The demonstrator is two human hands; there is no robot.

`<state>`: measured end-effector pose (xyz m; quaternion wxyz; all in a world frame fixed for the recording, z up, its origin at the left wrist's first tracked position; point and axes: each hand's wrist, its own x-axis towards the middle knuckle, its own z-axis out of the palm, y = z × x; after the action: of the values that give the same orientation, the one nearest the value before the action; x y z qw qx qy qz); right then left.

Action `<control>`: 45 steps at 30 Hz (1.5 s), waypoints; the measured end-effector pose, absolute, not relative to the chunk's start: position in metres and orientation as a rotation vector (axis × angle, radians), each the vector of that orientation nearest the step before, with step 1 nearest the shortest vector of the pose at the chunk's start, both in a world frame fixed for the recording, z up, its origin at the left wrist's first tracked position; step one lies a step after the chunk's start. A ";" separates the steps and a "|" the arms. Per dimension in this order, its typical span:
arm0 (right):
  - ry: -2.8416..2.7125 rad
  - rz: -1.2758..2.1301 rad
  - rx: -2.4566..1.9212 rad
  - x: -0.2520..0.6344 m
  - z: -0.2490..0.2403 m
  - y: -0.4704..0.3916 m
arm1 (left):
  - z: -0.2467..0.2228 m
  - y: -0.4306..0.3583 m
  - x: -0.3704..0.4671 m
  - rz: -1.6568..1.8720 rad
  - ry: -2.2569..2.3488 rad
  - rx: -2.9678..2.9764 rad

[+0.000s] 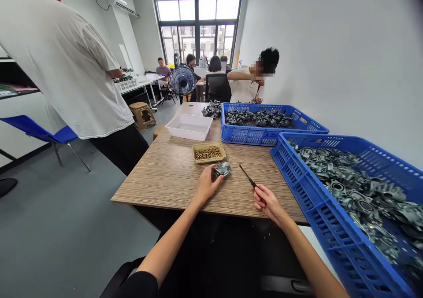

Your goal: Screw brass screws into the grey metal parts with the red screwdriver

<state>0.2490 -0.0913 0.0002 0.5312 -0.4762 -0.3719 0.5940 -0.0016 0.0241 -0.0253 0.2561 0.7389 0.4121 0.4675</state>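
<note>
My left hand (208,182) grips a small grey cast-metal part (222,169) at its left side, on the wooden table (172,179). In my right hand (267,201) is a screwdriver (247,175), its dark shaft pointing up and left, with its tip apart from the metal part. Just beyond the part sits a small tan tray (209,160) filled with brass-coloured screws (208,152).
A white tray (189,136) stands farther back. Two blue crates (297,170) of metal parts line the right side; more parts (212,108) lie behind. A person in white (246,86) works across the table; another (76,69) stands left.
</note>
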 end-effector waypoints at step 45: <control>-1.499 0.565 -1.433 0.235 0.014 -0.111 | -0.008 0.013 -0.006 1.227 1.010 1.896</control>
<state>0.2350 -0.1114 0.0144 0.4762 -0.5863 -0.6133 0.2311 -0.0058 0.0132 -0.0077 0.3274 0.7240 0.3859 0.4687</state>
